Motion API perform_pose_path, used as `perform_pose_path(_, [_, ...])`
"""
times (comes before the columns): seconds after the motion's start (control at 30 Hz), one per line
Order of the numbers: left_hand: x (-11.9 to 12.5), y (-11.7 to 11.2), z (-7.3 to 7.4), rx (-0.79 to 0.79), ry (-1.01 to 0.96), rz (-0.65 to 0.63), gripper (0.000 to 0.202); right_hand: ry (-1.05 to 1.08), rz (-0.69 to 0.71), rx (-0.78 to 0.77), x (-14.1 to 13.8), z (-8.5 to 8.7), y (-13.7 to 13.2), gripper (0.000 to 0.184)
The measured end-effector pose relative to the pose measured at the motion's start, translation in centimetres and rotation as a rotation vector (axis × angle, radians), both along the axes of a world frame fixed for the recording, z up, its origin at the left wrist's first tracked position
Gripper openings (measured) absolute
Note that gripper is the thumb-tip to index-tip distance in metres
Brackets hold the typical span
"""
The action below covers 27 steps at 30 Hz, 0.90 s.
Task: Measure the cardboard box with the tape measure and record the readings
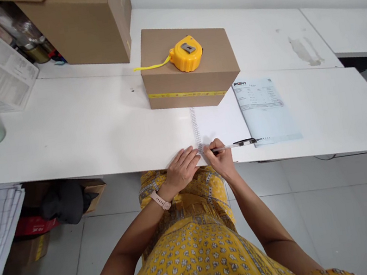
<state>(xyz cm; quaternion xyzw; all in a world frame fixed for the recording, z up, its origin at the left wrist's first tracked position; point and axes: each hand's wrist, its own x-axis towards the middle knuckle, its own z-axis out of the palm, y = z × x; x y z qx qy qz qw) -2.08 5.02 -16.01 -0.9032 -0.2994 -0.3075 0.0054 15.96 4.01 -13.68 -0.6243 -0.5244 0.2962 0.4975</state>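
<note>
White work surface [79,126], with contents: one spiral notebook [219,122], at the near edge, its coil running away from the person and its far end covered by the small cardboard box, which probably helps weigh the page down; one left hand [182,168], laid flat with fingers extended at the near edge, beside the coil's near end, apparently to steady the book; one right hand [221,159], closed round a black-and-clear pen [234,145] in a writing grip, barrel leaning toward the surface's right end, the tip's contact too small to tell; one small cardboard box [192,83], yellow band across its front, set between near and far edges, seemingly within easy view of the writer; one yellow tape measure [187,54], resting on the box top, strap trailing past its left edge, likely parked there to leave the page free; one pale blue printed sheet [267,114], right of the page, reaching toward the near edge; one larger carton [88,31], toward the far left corner
</note>
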Motion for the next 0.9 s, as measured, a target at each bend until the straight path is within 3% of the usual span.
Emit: perform_pose_path(0.9, [-0.07, -0.04, -0.34, -0.093, -0.004, -0.018, 0.032, -0.007, -0.003, -0.004, -0.03, 0.27, -0.01, 0.031])
